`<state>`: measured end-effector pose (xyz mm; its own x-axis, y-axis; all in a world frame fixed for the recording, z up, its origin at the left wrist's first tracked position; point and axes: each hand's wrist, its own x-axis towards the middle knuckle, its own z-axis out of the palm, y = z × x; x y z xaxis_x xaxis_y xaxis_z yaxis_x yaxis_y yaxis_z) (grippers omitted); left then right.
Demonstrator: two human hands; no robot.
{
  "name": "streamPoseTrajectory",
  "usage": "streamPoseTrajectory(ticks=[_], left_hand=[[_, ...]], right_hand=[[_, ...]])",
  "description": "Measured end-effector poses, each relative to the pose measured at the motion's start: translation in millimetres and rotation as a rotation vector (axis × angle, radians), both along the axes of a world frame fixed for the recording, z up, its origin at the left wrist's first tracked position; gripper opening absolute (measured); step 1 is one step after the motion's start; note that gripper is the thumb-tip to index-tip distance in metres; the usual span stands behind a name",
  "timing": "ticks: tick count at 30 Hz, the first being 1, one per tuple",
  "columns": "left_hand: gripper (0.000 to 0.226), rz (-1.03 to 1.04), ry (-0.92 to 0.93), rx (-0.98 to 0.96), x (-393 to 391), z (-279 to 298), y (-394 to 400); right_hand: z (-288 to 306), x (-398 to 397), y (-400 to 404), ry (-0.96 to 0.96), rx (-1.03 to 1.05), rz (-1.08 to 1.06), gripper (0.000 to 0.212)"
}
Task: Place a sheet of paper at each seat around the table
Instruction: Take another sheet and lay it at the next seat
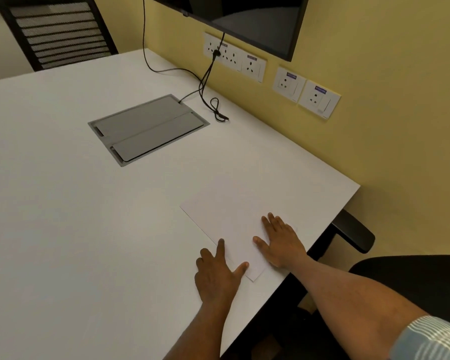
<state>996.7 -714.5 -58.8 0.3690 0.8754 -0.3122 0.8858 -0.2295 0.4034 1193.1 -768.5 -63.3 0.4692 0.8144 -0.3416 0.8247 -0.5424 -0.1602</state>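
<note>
A white sheet of paper (231, 216) lies flat on the white table (75, 203), near its right edge, in front of a black chair (411, 279). My right hand (281, 242) rests palm down on the sheet's right part, fingers spread. My left hand (218, 271) lies with its index finger and thumb on the sheet's near left edge and its other fingers curled on the table. Neither hand grips anything.
A grey cable-box lid (148, 128) is set into the table's middle. A black cable (208, 81) runs from wall sockets (234, 55) onto the table. A dark screen (247, 19) hangs on the yellow wall. Another black chair (57, 35) stands at the far left.
</note>
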Motion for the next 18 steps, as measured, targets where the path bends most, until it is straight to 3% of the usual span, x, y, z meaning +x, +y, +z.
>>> streamPoseTrajectory(ticks=[7,18], left_hand=[[0.087,-0.002,0.025,0.154,-36.9,55.7,4.6],[0.081,0.137,-0.055,0.501,-151.1,228.6,-16.9]], right_hand=[[73.8,-27.4,7.0,-0.025,0.151,0.071,0.080],[227.4,-120.2,-1.1,-0.054,0.500,0.292,0.083]])
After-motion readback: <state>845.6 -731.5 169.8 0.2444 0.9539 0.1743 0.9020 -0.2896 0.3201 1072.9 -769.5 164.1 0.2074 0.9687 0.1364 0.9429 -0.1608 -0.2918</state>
